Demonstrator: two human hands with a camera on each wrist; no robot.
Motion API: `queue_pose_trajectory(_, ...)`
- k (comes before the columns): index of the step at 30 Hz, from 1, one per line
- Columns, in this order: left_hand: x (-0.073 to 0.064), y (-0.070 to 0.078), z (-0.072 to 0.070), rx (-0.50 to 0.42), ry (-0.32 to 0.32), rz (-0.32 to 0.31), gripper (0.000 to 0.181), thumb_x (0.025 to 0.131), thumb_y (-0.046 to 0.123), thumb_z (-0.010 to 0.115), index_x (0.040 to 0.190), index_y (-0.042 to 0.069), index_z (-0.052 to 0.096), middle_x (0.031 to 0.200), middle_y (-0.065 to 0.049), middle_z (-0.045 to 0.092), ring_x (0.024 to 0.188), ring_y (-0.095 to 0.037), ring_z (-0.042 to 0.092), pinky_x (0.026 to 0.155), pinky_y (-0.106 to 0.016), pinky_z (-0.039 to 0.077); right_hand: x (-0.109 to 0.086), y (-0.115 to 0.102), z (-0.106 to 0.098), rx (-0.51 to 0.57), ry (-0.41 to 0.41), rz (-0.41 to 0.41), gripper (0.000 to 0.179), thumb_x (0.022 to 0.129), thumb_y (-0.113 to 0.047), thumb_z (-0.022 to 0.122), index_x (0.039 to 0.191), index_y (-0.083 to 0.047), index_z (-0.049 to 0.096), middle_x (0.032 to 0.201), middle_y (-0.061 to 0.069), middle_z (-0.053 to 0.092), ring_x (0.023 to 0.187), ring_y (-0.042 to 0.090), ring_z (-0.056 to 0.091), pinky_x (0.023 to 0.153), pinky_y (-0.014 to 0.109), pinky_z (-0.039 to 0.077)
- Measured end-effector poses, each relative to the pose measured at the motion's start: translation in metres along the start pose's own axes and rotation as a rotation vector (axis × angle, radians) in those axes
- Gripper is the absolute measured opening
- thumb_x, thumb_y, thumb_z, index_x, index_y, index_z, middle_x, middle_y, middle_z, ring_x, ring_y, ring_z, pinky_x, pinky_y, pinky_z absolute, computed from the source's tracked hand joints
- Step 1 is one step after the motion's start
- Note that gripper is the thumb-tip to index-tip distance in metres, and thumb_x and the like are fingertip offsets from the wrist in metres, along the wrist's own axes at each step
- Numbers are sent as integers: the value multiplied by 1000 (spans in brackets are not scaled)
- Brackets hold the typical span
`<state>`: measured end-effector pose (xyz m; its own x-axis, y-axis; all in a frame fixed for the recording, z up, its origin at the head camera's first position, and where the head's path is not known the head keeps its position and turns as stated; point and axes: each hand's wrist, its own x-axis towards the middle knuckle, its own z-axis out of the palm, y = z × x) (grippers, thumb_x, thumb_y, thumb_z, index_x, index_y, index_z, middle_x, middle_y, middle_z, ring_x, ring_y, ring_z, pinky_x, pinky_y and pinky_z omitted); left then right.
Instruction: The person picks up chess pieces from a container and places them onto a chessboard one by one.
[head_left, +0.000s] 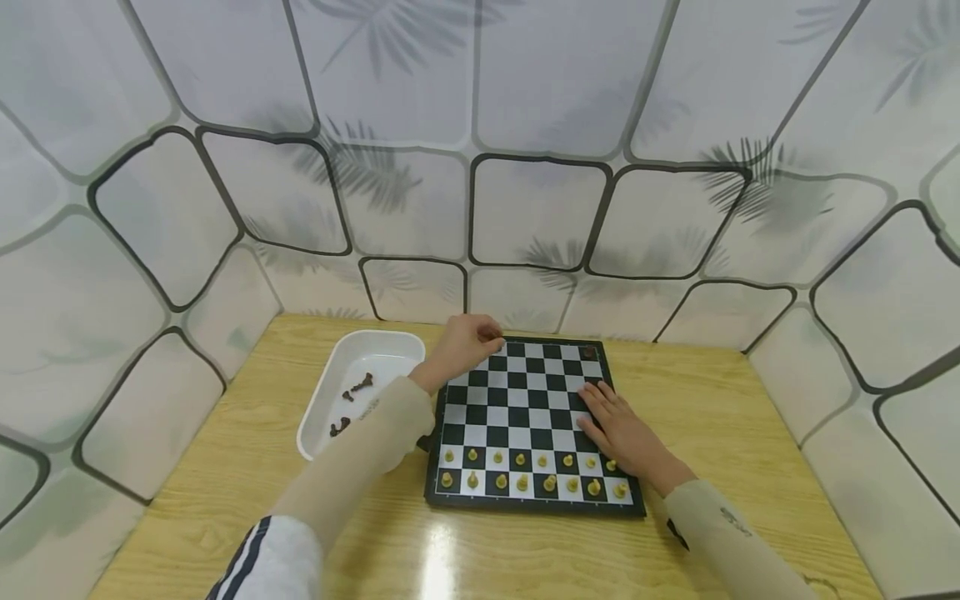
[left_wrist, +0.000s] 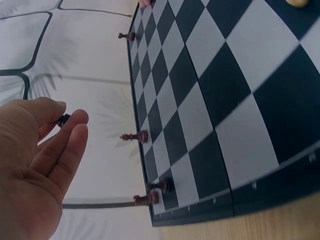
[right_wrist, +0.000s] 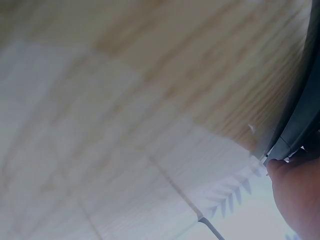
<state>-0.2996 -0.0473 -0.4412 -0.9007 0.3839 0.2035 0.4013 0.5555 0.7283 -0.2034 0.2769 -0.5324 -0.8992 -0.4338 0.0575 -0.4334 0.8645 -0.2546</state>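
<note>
Over the far left part of the chessboard [head_left: 517, 398], my left hand [head_left: 465, 340] pinches a small dark chess piece [left_wrist: 63, 120] between thumb and fingertips; most of the piece is hidden. In the left wrist view, a dark rook [left_wrist: 146, 198], a dark piece [left_wrist: 159, 185] beside it and a dark bishop [left_wrist: 135, 136] stand along the far edge. Another dark rook [left_wrist: 127, 36] occupies the far right corner. My right hand [head_left: 618, 429] rests on the board's right side, fingers extended over the squares. Two rows of yellow chess pieces [head_left: 522, 482] line the near side.
A white tray [head_left: 309, 417] left of the board holds several dark chess pieces [head_left: 363, 382]. Board and tray sit on a wooden table [head_left: 712, 400]. A patterned cloth wall [head_left: 540, 208] encloses the table at the back and both sides.
</note>
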Motion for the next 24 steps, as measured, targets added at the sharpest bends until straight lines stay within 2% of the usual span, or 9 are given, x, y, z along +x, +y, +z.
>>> queue_pose_trajectory(7, 7, 10, 17, -12, 5, -7, 18, 99, 12, 72, 113, 3, 77, 108, -12, 79, 96, -24, 76, 82, -32, 62, 1, -1, 0, 2, 8, 2, 64, 112, -36, 49, 161, 3, 36, 168, 25, 35, 158, 47, 25, 127, 63, 25)
queue_pose_trajectory(13, 15, 8, 38, -29, 17, -5, 19, 100, 13, 71, 115, 3, 78, 109, -11, 79, 96, -23, 76, 81, -31, 62, 0, -1, 1, 18, 4, 13, 64, 112, -36, 49, 161, 3, 36, 169, 25, 34, 159, 46, 24, 127, 63, 24)
queue_pose_trajectory(19, 27, 7, 51, 50, 34, 26, 20, 100, 18, 73, 115, 8, 81, 107, -9, 81, 95, -22, 77, 82, -34, 62, 0, -2, 2, 14, 3, 10, 63, 112, -36, 49, 161, 3, 36, 168, 24, 35, 159, 47, 24, 127, 63, 25)
queue_pose_trajectory(24, 39, 9, 61, 79, 23, -11, 26, 101, 30, 72, 121, 14, 80, 109, -5, 81, 95, -18, 76, 80, -31, 61, 1, 0, 2, 2, 11, 4, 62, 112, -35, 49, 161, 3, 37, 168, 24, 36, 159, 47, 25, 127, 63, 25)
